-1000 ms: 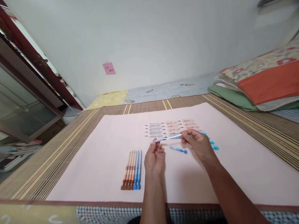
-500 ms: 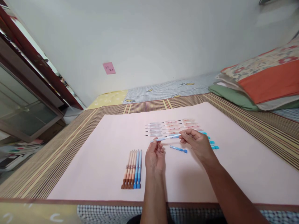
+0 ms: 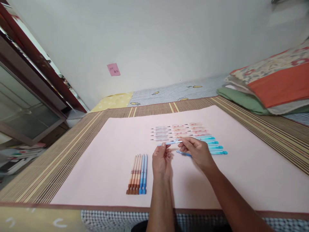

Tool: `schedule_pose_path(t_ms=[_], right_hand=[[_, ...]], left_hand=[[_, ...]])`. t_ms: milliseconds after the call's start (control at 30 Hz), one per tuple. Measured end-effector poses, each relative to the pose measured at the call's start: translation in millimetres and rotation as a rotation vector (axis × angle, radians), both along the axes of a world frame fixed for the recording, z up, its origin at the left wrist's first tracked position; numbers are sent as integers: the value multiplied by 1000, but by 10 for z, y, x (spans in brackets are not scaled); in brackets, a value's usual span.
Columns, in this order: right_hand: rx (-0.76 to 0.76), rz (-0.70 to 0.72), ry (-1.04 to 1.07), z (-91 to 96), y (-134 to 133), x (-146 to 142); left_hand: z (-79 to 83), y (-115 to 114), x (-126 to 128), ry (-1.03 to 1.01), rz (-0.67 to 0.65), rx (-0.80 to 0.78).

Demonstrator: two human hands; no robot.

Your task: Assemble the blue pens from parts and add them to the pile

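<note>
My left hand [image 3: 161, 161] is closed, pinching a light blue pen barrel [image 3: 165, 144] between thumb and fingers. Its fingertips point away from me, over the pink sheet [image 3: 96, 167]. With thumb and forefinger, my right hand [image 3: 198, 153] grips a thin white pen refill [image 3: 178, 141], which lines up with the barrel and sits partly inside it. Under my right hand lies a blue pen barrel part [image 3: 182, 153], partly hidden by the fingers. Closest to my left wrist, on its left, several whole pens lie side by side: brown-ended pens [image 3: 134, 174] and blue pens [image 3: 144, 174].
Beyond my hands lie rows of refills [image 3: 159, 131], some in pink-patterned sleeves [image 3: 177, 127]. Several teal pen parts [image 3: 218, 147] are right of my right hand. A striped mat [image 3: 79, 145] surrounds the sheet. Folded bedding [image 3: 277, 83] is piled at the right.
My right hand has moved left toward my left hand. Less of the white refill shows between them; it has slid further into the light blue barrel.
</note>
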State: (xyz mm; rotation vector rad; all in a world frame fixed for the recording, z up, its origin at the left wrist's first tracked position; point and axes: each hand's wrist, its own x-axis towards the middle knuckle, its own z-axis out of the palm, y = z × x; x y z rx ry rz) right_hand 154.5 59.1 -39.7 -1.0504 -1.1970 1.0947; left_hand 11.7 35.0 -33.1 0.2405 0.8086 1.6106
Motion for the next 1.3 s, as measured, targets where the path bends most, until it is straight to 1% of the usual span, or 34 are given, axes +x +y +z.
schedule_pose_path(t_ms=[133, 267, 400, 633, 733, 900, 1067, 1167, 1300], right_hand=[[9, 2, -31, -22, 4, -18], [-13, -1, 18, -50, 17, -10], [-16, -1, 50, -62, 23, -4], [-47, -96, 66, -71, 31, 33], [-39, -73, 54, -89, 36, 9], [-2, -4, -44, -95, -11, -107], [-10, 5, -57, -72, -53, -178], [-25, -4, -70, -71, -51, -167], [-59, -5, -89, -83, -47, -135]], left_hand=[[5, 3, -1, 39, 25, -13], [1, 5, 5, 36, 38, -13], [-22, 9, 13, 26, 25, -8], [-20, 16, -31, -1, 52, -3], [-14, 6, -24, 24, 30, 12], [-1, -9, 17, 78, -13, 25], [1, -8, 21, 136, 0, -8], [-18, 4, 13, 163, 29, -42], [-52, 18, 4, 172, 62, -44]])
